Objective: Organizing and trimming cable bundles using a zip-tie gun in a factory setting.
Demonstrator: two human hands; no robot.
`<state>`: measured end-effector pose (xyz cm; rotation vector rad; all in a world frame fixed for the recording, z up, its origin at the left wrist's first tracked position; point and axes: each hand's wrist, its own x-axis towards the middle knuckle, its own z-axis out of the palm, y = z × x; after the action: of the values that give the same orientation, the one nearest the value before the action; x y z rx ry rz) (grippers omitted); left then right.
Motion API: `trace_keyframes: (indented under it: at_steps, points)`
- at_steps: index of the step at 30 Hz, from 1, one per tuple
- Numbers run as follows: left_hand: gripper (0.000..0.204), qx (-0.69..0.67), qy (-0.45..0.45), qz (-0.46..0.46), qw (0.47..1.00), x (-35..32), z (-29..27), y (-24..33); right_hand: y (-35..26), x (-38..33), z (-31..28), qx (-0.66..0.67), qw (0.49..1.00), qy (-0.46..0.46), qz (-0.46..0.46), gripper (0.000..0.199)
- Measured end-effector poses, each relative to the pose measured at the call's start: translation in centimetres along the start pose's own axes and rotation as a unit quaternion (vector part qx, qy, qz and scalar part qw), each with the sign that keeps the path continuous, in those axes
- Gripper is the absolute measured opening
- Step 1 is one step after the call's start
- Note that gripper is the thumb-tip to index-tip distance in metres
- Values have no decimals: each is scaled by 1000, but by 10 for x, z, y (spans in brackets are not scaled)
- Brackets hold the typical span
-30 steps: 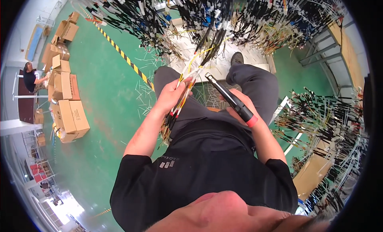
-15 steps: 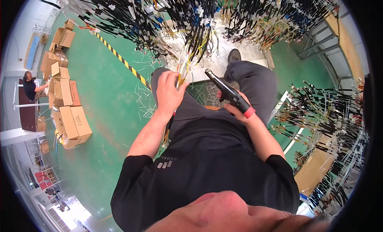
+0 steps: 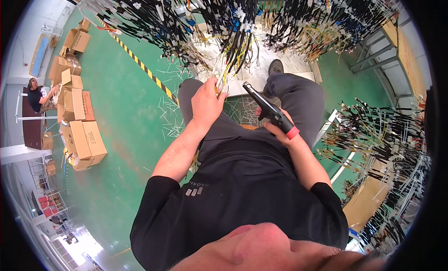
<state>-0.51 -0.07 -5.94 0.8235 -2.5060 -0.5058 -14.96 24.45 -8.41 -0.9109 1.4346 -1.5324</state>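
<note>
My left hand (image 3: 206, 104) is closed on the lower end of a wire bundle (image 3: 223, 80), thumb and fingers pinching white and yellow strands. The bundle runs up into dense black wire harnesses (image 3: 235, 42) hanging ahead of me. In my right hand (image 3: 279, 129) is a black cable tie gun (image 3: 265, 106) with a metal nose and a red rear end. Its nose points up and left, a little apart from the wires. My palm and part of the grip are hidden beneath the tool.
A white board (image 3: 289, 59) strewn with cut strips lies under the harnesses, by my shoe (image 3: 276, 66). More harnesses (image 3: 373, 126) hang at the right. Cardboard boxes (image 3: 84, 140) line the left, where another person (image 3: 36, 99) works. Yellow-black tape (image 3: 144, 70) marks the green floor.
My left hand has moved slightly right and forward, and its fingers have closed in around the wires. The right hand and the cable tie gun have barely shifted.
</note>
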Motion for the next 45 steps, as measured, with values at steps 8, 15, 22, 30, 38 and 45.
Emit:
trace_keyframes:
  at_steps: [8,15,22,30,38,45]
  points:
    - [23,-240,-88,-121,959,-14,-58,1,-13,-6,-5,-13,1000,-2,-25,56]
    - [41,-626,-195,-244,714,-7,-91,-5,-42,9,10,-283,942,69,-167,46]
    - [45,-647,-241,-220,690,-5,-87,-2,-78,18,12,-531,799,83,-269,51]
    - [66,-490,-183,-135,842,-8,-61,18,-83,27,36,-533,785,64,-309,51]
    - [30,-331,-56,-130,933,-10,-67,19,-65,29,9,-292,939,35,-176,49]
    - [29,-314,-64,-94,942,-5,-74,1,-57,53,3,-261,943,-14,-207,50]
